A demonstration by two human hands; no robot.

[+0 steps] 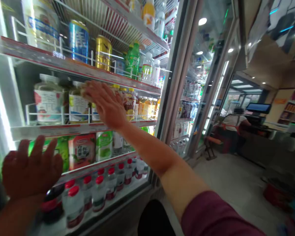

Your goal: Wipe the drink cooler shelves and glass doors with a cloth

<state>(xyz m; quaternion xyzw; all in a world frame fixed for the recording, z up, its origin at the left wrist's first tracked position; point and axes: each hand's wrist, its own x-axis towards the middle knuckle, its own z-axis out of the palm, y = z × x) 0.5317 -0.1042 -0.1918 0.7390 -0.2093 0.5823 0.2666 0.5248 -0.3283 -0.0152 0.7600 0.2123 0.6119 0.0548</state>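
Note:
My right hand (107, 104) is stretched into a lit drinks cooler at the middle shelf, fingers extended and nothing visible in them. Its fingertips overlap the top of a clear bottle with a white label (78, 104); I cannot tell whether they touch it. To the left stands a larger bottle with a white and pink label (48, 101). Behind the hand are brown bottles with yellow caps (130, 100), partly hidden. My left hand (31, 167) is open at the lower left, fingers spread, in front of a green pack (61, 152) and near a red pack (82, 151).
Above are a blue can (79, 41), a gold can (103, 53) and green bottles (132, 59) behind a wire rail. Several red-capped water bottles (99, 193) fill the bottom. A metal door frame (173, 75) borders the right. A person (232, 126) is near a counter.

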